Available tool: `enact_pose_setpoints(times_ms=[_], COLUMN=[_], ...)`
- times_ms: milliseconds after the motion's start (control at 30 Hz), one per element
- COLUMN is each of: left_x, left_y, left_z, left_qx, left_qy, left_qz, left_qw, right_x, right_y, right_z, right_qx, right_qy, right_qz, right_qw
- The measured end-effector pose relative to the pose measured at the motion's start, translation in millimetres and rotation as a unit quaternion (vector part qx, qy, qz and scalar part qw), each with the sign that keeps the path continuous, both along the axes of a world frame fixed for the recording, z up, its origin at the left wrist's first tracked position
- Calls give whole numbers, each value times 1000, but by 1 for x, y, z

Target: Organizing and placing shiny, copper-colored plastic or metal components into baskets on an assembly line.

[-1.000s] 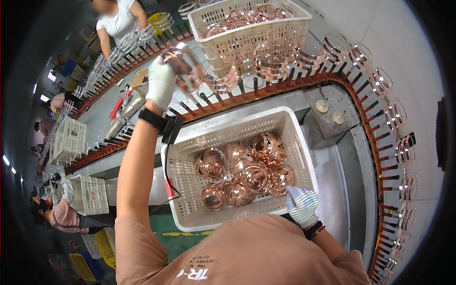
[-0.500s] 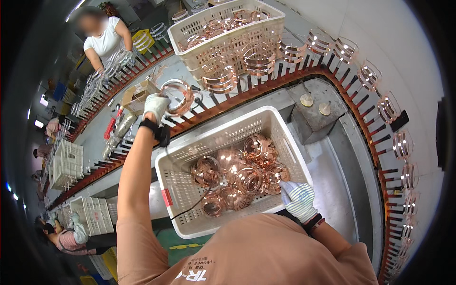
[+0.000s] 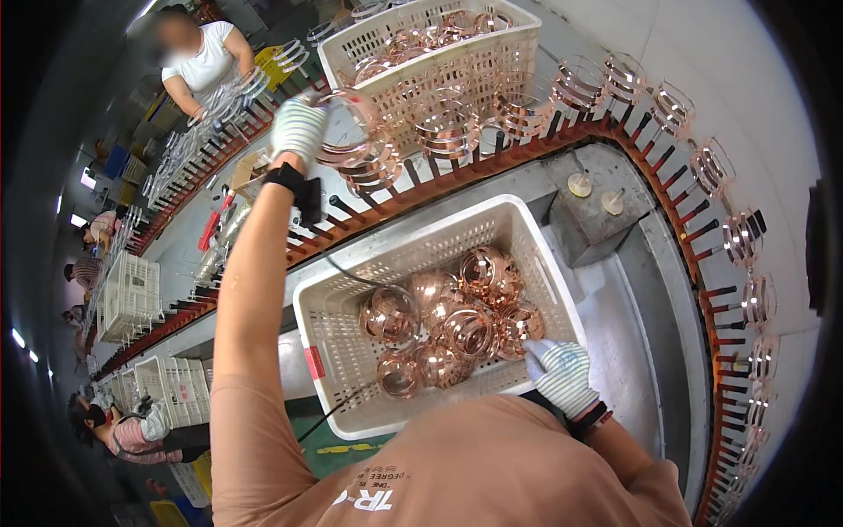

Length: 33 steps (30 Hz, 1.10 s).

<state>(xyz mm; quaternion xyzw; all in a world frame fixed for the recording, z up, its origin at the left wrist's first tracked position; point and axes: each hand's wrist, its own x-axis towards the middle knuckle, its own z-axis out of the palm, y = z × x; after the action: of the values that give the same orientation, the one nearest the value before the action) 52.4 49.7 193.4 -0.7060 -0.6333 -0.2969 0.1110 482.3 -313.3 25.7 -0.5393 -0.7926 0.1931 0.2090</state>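
Since a moment ago the left hand has risen from near the white basket to the rack pegs, clenched on a copper coil, so hanging looks underway, while the right hand grips the basket's near rim.
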Motion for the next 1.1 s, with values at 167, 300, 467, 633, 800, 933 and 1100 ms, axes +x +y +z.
enact_pose_setpoints(times_ms=[167,300,467,633,800,933,1100], left_x=[-69,-69,-134,-223,-271,-306,-373], left_y=[-33,-106,-196,-300,-396,-430,-426], left_z=[53,47,30,-18,-154,-217,-277], left_qx=[-111,-100,-139,-120,-228,-264,-295], left_qy=[-357,-353,-343,-301,-281,-264,-149], left_qz=[3,17,95,185,254,271,292], left_qw=[927,930,924,928,897,887,898], right_x=[-13,-80,-202,-234,-257,-325,-396], right_y=[61,186,314,350,332,268,267], right_z=[45,81,102,94,94,194,199], right_qx=[-232,-300,-429,-373,97,228,-156], right_qy=[308,487,479,222,183,244,367], right_qz=[-67,-15,-83,32,-89,106,115], right_qw=[920,820,761,900,974,936,910])
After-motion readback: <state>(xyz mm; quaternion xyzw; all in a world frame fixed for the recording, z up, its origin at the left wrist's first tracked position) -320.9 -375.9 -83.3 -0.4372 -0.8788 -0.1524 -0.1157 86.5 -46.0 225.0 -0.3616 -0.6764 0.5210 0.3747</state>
